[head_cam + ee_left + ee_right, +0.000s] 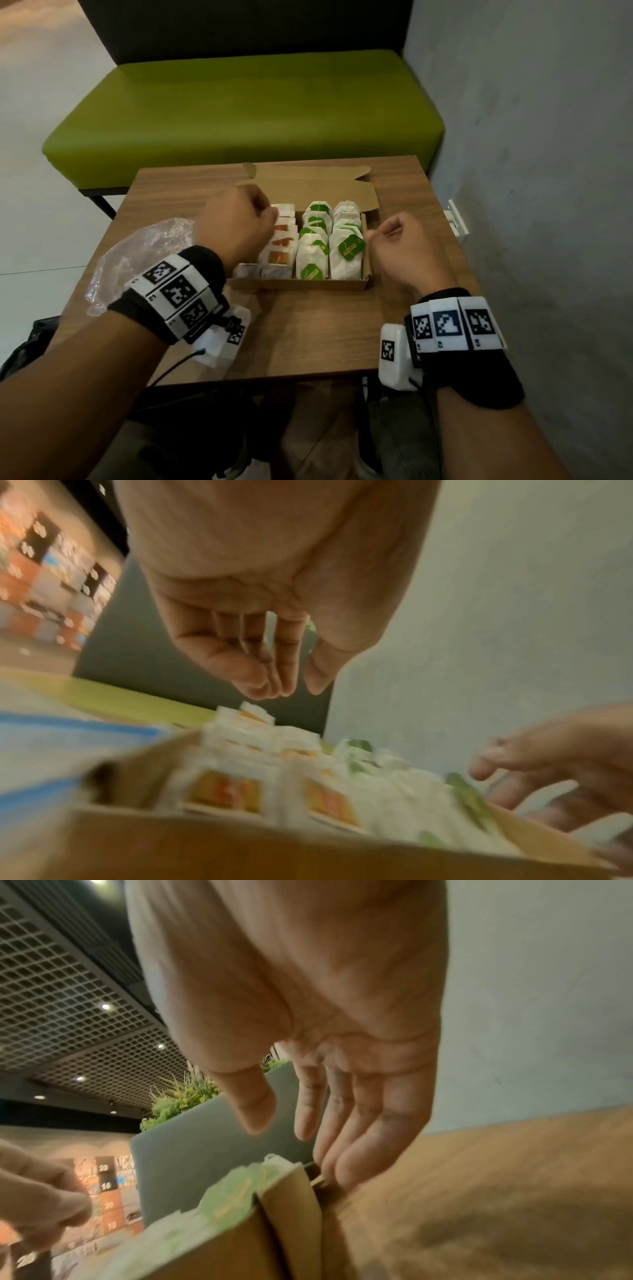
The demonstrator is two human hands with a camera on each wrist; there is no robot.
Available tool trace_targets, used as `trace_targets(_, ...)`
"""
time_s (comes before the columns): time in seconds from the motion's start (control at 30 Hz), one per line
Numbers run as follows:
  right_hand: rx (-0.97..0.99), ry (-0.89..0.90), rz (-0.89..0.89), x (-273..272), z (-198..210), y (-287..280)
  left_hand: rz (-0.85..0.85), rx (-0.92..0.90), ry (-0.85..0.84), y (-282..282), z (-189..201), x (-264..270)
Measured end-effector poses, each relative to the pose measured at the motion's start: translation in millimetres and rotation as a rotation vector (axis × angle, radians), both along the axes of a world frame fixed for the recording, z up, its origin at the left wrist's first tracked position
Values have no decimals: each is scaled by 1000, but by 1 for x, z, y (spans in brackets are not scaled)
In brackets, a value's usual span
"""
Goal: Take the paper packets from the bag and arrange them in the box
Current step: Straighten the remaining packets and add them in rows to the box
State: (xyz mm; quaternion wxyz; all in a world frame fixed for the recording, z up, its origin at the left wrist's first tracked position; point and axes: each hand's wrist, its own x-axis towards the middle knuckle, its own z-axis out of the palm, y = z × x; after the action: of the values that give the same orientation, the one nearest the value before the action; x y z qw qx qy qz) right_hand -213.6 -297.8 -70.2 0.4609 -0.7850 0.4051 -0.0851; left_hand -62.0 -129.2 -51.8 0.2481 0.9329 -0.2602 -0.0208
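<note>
An open cardboard box [301, 283] sits mid-table, filled with rows of white paper packets: orange-labelled ones [278, 257] on the left, green-labelled ones [310, 270] in the middle and right. My left hand [270, 213] hovers over the back of the orange row. In the left wrist view its fingers [270, 685] hang loosely together and hold nothing above the blurred packets [240, 791]. My right hand [375, 236] is beside the box's right wall, with relaxed fingers [346, 1164] reaching down by the wall [291, 1213] and nothing in them. A crumpled clear plastic bag [144, 253] lies left of the box.
The wooden table [308, 335] is small, with its front edge near my wrists. The box lid [308, 186] stands open at the back. A green bench [239, 109] lies beyond the table and a grey wall [548, 171] with a socket [457, 219] closes the right side.
</note>
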Motion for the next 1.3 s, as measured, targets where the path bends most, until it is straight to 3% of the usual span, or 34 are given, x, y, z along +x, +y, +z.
trace_targets(0.23,-87,5,5,14,-13,12,153,106,247,36,-18,27)
trace_targets(0.33,-20,38,-13,15,-15,8,175,37,352,41,-21,25)
trace_targets(0.53,130,3,-40,16,-15,6,195,-19,411,47,-20,32)
trace_targets(0.83,63,-28,-15,49,-19,23,217,27,410,68,-12,51)
trace_targets(1.0,-5,-15,73,47,-16,33,186,30,294,75,-8,47)
trace_targets(1.17,-90,143,190,47,-12,42,178,172,87,94,-4,44)
trace_targets(1.3,-55,282,200,59,0,42,166,181,41,107,-8,51)
